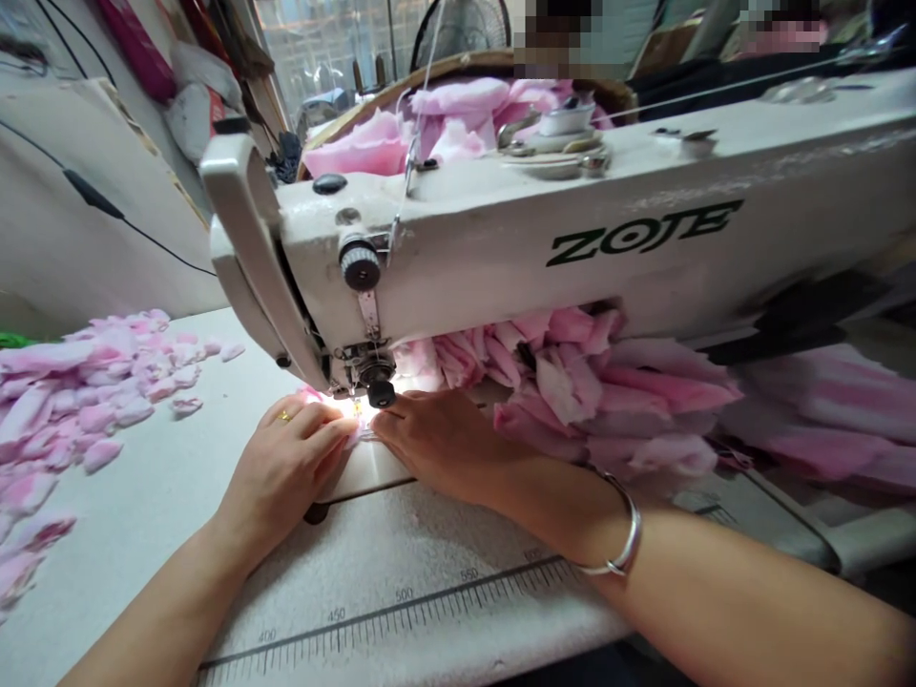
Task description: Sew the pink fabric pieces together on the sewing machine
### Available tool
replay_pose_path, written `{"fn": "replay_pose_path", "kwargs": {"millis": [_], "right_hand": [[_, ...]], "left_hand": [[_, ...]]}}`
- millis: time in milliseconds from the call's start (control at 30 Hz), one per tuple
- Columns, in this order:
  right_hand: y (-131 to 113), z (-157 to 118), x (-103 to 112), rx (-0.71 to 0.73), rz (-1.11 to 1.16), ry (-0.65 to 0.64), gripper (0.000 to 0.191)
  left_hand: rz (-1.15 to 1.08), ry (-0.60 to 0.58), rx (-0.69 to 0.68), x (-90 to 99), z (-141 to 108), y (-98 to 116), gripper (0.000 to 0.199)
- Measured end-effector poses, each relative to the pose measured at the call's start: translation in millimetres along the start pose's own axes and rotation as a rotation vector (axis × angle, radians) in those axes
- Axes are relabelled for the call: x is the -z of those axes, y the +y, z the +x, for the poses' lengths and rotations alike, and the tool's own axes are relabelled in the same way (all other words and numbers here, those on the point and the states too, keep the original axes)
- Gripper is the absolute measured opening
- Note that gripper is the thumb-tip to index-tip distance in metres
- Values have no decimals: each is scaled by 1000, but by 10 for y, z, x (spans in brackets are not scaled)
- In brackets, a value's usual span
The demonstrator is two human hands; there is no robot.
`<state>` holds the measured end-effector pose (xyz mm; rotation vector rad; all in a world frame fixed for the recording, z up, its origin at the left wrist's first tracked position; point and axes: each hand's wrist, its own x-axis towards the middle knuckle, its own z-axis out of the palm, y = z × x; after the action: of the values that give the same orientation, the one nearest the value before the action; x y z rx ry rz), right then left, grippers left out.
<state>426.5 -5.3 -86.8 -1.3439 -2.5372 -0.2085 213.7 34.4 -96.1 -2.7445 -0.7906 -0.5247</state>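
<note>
Pink cloth [309,392] lies in the bright light under the front end of the white sewing machine [487,248]. The left hand [286,453] wears a gold ring [284,416] and the right hand [438,441] is on the other side, both with bent fingers by the cloth. I cannot tell if they pinch it or just press it. Crumpled pink ruffles [572,382] sit behind the right hand. Small pink bits [100,417] lie on the bench [207,429].
</note>
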Motion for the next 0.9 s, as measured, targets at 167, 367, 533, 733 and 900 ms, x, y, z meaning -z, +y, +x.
{"fn": "replay_pose_path", "kwargs": {"millis": [167, 367, 533, 733, 900], "right_hand": [[-12, 3, -9, -5, 2, -24, 12], [-15, 3, 34, -8, 21, -47, 14], [39, -32, 81, -106, 114, -91, 14], [44, -5, 53, -211, 68, -83, 16], [36, 24, 20, -161, 2, -74, 14]], "left_hand": [[117, 41, -1, 31, 23, 48, 16], [135, -32, -25, 78, 58, 118, 17], [13, -80, 8, 48, 12, 109, 19], [-52, -82, 37, 16, -25, 128, 26], [-88, -56, 93, 40, -14, 180, 21]]}}
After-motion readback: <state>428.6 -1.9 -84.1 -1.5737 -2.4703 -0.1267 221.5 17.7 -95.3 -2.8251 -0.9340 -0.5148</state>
